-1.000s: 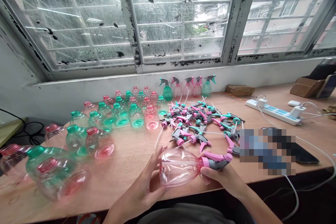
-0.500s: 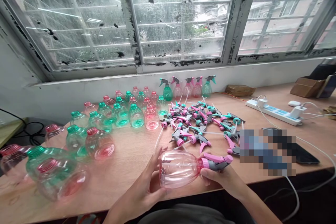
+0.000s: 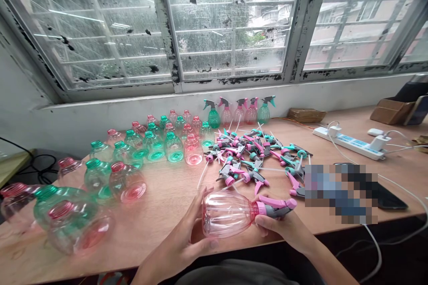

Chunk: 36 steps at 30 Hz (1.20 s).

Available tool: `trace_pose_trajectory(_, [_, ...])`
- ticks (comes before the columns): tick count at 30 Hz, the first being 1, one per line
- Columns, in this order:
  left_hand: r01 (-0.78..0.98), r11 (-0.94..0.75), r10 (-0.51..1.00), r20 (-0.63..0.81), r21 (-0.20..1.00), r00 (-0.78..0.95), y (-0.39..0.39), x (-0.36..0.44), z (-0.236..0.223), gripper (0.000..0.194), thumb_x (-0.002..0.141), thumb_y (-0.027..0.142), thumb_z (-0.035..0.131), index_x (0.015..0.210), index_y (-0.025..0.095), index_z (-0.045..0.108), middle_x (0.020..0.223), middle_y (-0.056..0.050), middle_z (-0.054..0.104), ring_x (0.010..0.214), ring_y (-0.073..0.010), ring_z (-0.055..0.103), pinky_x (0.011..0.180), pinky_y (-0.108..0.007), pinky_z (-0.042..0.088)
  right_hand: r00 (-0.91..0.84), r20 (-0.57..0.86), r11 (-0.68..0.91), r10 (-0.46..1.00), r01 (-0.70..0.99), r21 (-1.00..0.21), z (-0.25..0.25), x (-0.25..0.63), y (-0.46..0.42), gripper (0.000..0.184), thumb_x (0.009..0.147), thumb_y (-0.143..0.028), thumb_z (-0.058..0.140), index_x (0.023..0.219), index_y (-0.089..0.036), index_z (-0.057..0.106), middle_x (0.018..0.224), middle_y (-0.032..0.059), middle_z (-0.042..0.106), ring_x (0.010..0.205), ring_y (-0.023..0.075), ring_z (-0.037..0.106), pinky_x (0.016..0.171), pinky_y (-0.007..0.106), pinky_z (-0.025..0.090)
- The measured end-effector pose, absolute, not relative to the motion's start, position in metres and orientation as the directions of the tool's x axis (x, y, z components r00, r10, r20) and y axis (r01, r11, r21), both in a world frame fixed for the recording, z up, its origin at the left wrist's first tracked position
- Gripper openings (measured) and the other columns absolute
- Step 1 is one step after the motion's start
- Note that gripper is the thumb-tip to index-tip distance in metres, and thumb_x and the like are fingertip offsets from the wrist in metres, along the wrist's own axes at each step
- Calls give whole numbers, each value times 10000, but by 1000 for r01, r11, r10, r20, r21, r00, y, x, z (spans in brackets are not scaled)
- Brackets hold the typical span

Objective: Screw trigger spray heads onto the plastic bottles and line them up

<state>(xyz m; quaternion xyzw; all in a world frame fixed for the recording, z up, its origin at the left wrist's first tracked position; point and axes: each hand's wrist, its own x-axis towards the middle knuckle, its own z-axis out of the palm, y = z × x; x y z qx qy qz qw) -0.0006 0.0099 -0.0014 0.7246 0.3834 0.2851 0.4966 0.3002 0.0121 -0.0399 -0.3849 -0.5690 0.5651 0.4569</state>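
Observation:
A clear pink spray bottle (image 3: pixel 227 213) lies on its side in the air above the table's front edge, its base to the left. Its pink and grey trigger head (image 3: pixel 276 206) sits on the neck and points right. My left hand (image 3: pixel 192 227) curves round the base end, thumb below and fingers behind. With thumb and fingers, my right hand (image 3: pixel 272 224) grips the collar where head and bottle meet. Just beyond the bottle lies a heap of loose pink, green and grey trigger heads (image 3: pixel 254 147) with white dip tubes.
Several open pink and green bottles (image 3: pixel 154 146) stand on the left of the wooden table (image 3: pixel 160 213). Bottles with heads (image 3: pixel 239 113) line the wall. To the right are a power strip (image 3: pixel 349 142) with cables, a black phone (image 3: pixel 389 196), a blurred-out patch and a cardboard box (image 3: pixel 306 115).
The bottle has turned very slightly in my hands, and my left thumb has shifted a little. Both hands stay in nearly the same place.

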Motion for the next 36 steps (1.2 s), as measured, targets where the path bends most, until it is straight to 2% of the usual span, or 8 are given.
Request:
trace_pose_trajectory(5, [283, -232, 831, 39, 931, 554, 12, 0, -2, 916, 984, 231, 631, 1628, 430, 10, 1746, -45, 196, 1491, -297, 428, 1257, -463, 330, -271, 100, 79, 958, -88, -993, -40, 300, 12, 371, 874, -491, 781, 713, -199, 618, 625, -29, 616, 595, 161, 527, 609, 293, 416])
trace_pose_trajectory(9, [369, -248, 845, 14, 896, 535, 12, -2, -5, 1002, 951, 263, 684, 1630, 414, -37, 1742, -31, 218, 1562, -316, 284, 1303, -521, 182, -301, 101, 83, 948, -71, -994, -43, 300, 13, 415, 886, -520, 754, 672, -189, 626, 623, -13, 615, 611, 169, 538, 618, 298, 425])
trace_pose_trajectory(12, [364, -227, 855, 6, 903, 518, 12, -5, -7, 1011, 929, 330, 717, 1642, 370, 1, 1751, -43, 181, 1592, -345, 193, 1311, -545, 119, -293, 96, 79, 951, -70, -994, -43, 299, 14, 426, 873, -531, 763, 660, -190, 620, 619, -14, 618, 608, 166, 538, 611, 292, 428])
trace_pose_trajectory(17, [336, -227, 855, 22, 914, 518, 13, -5, -9, 958, 918, 373, 733, 1646, 340, 112, 1745, -64, 204, 1597, -367, 168, 1310, -557, 118, -292, 105, 91, 951, -62, -994, -43, 301, 13, 419, 877, -542, 760, 692, -186, 638, 623, -18, 618, 607, 163, 537, 621, 288, 432])
trace_pose_trajectory(23, [358, -257, 850, 33, 898, 527, 13, -4, -10, 1021, 934, 275, 715, 1629, 422, -18, 1751, -22, 183, 1586, -351, 227, 1293, -529, 248, -291, 111, 108, 950, -25, -994, -45, 303, 15, 464, 897, -568, 732, 658, -182, 635, 627, -1, 621, 620, 176, 554, 637, 299, 444])
trace_pose_trajectory(29, [404, -250, 858, 9, 880, 513, 12, -2, -5, 1013, 932, 299, 718, 1642, 372, -1, 1760, -21, 131, 1606, -339, 146, 1320, -514, 140, -300, 109, 101, 948, -43, -994, -42, 301, 14, 482, 895, -585, 723, 648, -179, 642, 623, 6, 611, 610, 178, 549, 616, 302, 433])
trace_pose_trajectory(31, [386, -226, 861, -2, 894, 509, 11, -1, -4, 986, 933, 327, 716, 1645, 360, 36, 1755, -31, 164, 1604, -340, 152, 1320, -508, 144, -300, 111, 104, 947, -39, -994, -42, 301, 14, 477, 898, -579, 720, 646, -183, 636, 623, 5, 611, 609, 177, 546, 616, 304, 431])
trace_pose_trajectory(36, [356, -176, 873, -22, 918, 487, 13, 1, -3, 1048, 903, 323, 748, 1643, 366, 8, 1640, -70, 401, 1526, -344, 338, 1275, -506, 271, -251, 128, 115, 960, -65, -991, -43, 300, 15, 389, 893, -525, 747, 704, -211, 617, 611, -19, 612, 582, 173, 533, 590, 301, 420])
